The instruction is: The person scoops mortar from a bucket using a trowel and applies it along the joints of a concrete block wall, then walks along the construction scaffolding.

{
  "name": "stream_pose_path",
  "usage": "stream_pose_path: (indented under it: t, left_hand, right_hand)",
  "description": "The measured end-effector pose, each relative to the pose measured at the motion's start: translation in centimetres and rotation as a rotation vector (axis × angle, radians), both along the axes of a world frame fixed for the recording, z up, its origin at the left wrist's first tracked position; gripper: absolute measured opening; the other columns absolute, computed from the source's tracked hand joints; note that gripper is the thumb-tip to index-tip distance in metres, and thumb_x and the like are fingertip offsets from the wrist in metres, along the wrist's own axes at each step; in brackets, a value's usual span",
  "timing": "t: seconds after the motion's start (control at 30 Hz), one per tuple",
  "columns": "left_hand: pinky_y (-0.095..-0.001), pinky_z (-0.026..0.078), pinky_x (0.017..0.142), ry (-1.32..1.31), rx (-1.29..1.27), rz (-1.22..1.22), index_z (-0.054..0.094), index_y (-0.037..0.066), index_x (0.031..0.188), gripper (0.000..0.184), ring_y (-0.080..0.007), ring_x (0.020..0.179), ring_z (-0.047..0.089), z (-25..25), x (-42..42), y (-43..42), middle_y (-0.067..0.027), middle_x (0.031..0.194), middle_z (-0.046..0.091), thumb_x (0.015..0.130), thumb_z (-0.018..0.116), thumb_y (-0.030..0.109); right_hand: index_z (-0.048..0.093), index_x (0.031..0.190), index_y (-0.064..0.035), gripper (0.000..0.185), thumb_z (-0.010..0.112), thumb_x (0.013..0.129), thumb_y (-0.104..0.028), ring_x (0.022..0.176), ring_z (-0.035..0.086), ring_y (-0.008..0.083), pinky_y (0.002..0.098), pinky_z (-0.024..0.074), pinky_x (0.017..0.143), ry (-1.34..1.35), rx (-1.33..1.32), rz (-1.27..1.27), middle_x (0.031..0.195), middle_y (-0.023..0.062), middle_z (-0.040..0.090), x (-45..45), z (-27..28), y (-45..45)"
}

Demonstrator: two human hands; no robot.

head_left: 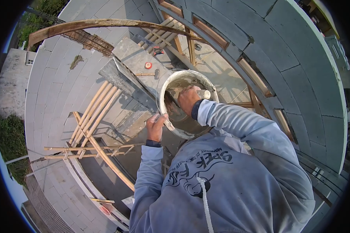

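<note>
A white bucket smeared with grey mortar stands in front of my body, its thin wire handle leaning to the left. Wet-looking grey mortar lies inside it. My left hand is closed on the bucket's near left rim, thumb and fingers pinching the edge. Inside the bucket's mouth, my right hand wraps round the pale, round handle of a trowel. A dark blade edge shows to the left of that fist, pointing down into the bucket; the rest of the blade is hidden.
Beyond the bucket lie a hammer, a red tape measure and a red-handled saw. Bamboo poles form scaffolding at left. A curved wooden board arches overhead. Grey block walls rise at right and left.
</note>
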State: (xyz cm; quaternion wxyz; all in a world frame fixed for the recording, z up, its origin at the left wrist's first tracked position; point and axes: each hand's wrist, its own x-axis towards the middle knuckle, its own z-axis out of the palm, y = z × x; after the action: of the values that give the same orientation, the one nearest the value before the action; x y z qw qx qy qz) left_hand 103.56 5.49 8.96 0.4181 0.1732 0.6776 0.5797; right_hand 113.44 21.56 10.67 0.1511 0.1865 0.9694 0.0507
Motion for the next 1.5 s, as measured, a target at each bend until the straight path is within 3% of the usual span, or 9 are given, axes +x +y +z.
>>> stream_pose_path:
  t: [0.2, 0.5, 0.73, 0.83, 0.97, 1.03, 1.23, 1.33, 1.5]
  left_hand:
    - [-0.0222, 0.035, 0.054, 0.113, 0.007, -0.116, 0.06, 0.0, 0.071, 0.019, -0.0039, 0.059, 0.043, 2.0, -0.5, -0.3, 0.0031, 0.061, 0.049, 0.078, 0.061, 0.017]
    - [-0.022, 0.034, 0.054, 0.067, 0.015, -0.116, 0.054, 0.002, 0.062, 0.021, -0.0035, 0.058, 0.04, 3.1, -0.2, 0.4, 0.0046, 0.061, 0.047, 0.077, 0.062, 0.014]
    - [-0.0223, 0.038, 0.055, 0.067, 0.042, -0.156, 0.058, -0.001, 0.068, 0.018, -0.0037, 0.061, 0.044, 1.2, -1.0, 0.0, 0.0044, 0.065, 0.051, 0.077, 0.062, 0.014]
    - [-0.0227, 0.042, 0.064, 0.046, 0.031, -0.163, 0.062, -0.005, 0.078, 0.018, -0.0064, 0.073, 0.051, 2.8, -0.6, 0.2, -0.0024, 0.083, 0.061, 0.077, 0.062, 0.014]
    - [-0.025, 0.043, 0.077, 0.114, 0.077, -0.166, 0.063, -0.009, 0.088, 0.025, -0.0112, 0.092, 0.053, 1.5, -1.0, 0.0, -0.0128, 0.115, 0.057, 0.077, 0.061, 0.014]
    - [-0.0261, 0.042, 0.08, 0.091, 0.071, -0.162, 0.062, -0.01, 0.088, 0.026, -0.0126, 0.098, 0.052, 1.2, -1.0, 0.3, -0.0149, 0.124, 0.052, 0.077, 0.061, 0.014]
    - [-0.0238, 0.041, 0.077, 0.18, 0.069, -0.134, 0.063, -0.008, 0.089, 0.023, -0.0101, 0.088, 0.053, 0.8, -0.4, 2.1, -0.0085, 0.109, 0.059, 0.078, 0.062, 0.012]
    - [-0.0246, 0.044, 0.062, 0.295, 0.007, -0.14, 0.063, -0.007, 0.09, 0.029, -0.0065, 0.067, 0.052, 0.8, -0.4, 2.5, -0.0081, 0.086, 0.065, 0.074, 0.063, 0.018]
    - [-0.0257, 0.041, 0.056, 0.284, 0.058, -0.135, 0.063, -0.005, 0.078, 0.023, -0.0062, 0.059, 0.047, 0.2, 0.0, 3.2, -0.0023, 0.063, 0.058, 0.074, 0.064, 0.018]
  right_hand:
    - [0.067, 0.083, -0.0023, 0.027, 0.056, 0.07, -0.024, 0.074, 0.058, 0.0304, 0.0494, 0.0458, 0.058, 0.06, 0.132, 0.23, 0.078, 0.0146, 0.063, 0.4, 0.5, -0.8]
    - [0.07, 0.077, -0.0092, 0.022, 0.057, 0.067, -0.025, 0.075, 0.06, 0.0333, 0.053, 0.0456, 0.057, 0.079, 0.162, 0.559, 0.073, 0.0118, 0.064, 2.5, -0.5, -2.4]
    - [0.068, 0.069, -0.0097, 0.018, 0.057, 0.066, -0.024, 0.075, 0.059, 0.0265, 0.0428, 0.0462, 0.06, 0.205, -0.099, 0.613, 0.068, 0.0097, 0.063, 4.7, -3.6, 0.0]
    - [0.066, 0.072, -0.01, 0.016, 0.055, 0.07, -0.022, 0.08, 0.059, 0.0256, 0.0386, 0.0472, 0.065, 0.316, -0.177, 0.431, 0.069, 0.0086, 0.063, 5.8, -4.8, 2.3]
    - [0.06, 0.094, -0.0085, 0.024, 0.053, 0.073, -0.02, 0.086, 0.056, 0.0253, 0.0367, 0.0466, 0.071, 0.306, -0.228, 0.225, 0.089, 0.01, 0.06, 7.9, -2.9, 4.7]
    - [0.06, 0.093, -0.0081, 0.024, 0.052, 0.074, -0.02, 0.086, 0.056, 0.0251, 0.0364, 0.0463, 0.073, 0.31, -0.185, 0.139, 0.089, 0.0104, 0.059, 8.5, -2.3, 4.5]
    - [0.057, 0.096, -0.0063, 0.024, 0.051, 0.077, -0.019, 0.089, 0.054, 0.026, 0.0383, 0.0426, 0.077, 0.184, -0.007, -0.029, 0.09, 0.0124, 0.058, 8.1, -2.3, 3.3]
    - [0.057, 0.096, -0.006, 0.024, 0.05, 0.079, -0.022, 0.09, 0.052, 0.0258, 0.0381, 0.04, 0.078, 0.189, 0.027, -0.07, 0.09, 0.0122, 0.057, 7.8, -2.8, 3.0]
    - [0.058, 0.097, -0.0041, 0.029, 0.051, 0.077, -0.023, 0.087, 0.051, 0.0263, 0.0394, 0.0386, 0.073, -0.099, 0.076, 0.029, 0.09, 0.0119, 0.058, 6.6, -3.3, 1.2]
